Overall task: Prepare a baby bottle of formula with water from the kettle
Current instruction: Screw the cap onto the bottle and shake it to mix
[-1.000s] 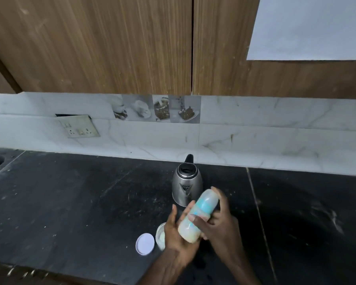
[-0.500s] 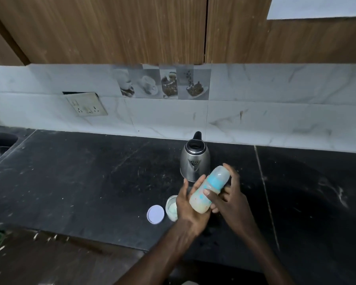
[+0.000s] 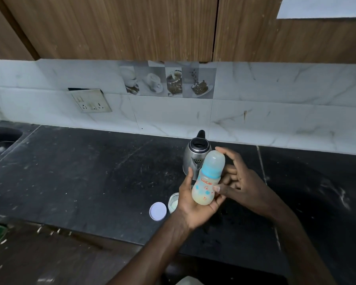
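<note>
You held the bottle (image 3: 209,177) up over the counter (image 3: 90,171), just in front of the kettle (image 3: 190,159), tilted with its cap away from you. Your left hand (image 3: 190,206) cradled the base, palm up, with the fingers curled round the bottom. Your right hand (image 3: 240,184) came in from the side. Its thumb pressed on the lower body and its forefinger arched up by the cap, though whether that fingertip touched the cap could not be told. The other fingers sat loose and apart behind the bottle.

The bottle was capped, and its lower part held pale, cloudy liquid. The open jar (image 3: 173,202) stood on the counter just beside your left wrist, with its lid (image 3: 157,211) lying flat next to it. The kettle stood on the counter with neither hand on it.

Judging by that, filling and dosing looked done and you were at the mixing step. The likely next move was to shake or roll the bottle. That called for a firmer hold than the right hand had, with a full wrap round the body or collar, and for the collar to be screwed tight first so nothing leaked. It also needed the bottle kept clear of the kettle behind it. Once the liquid looked even, the jar needed its lid back on.
</note>
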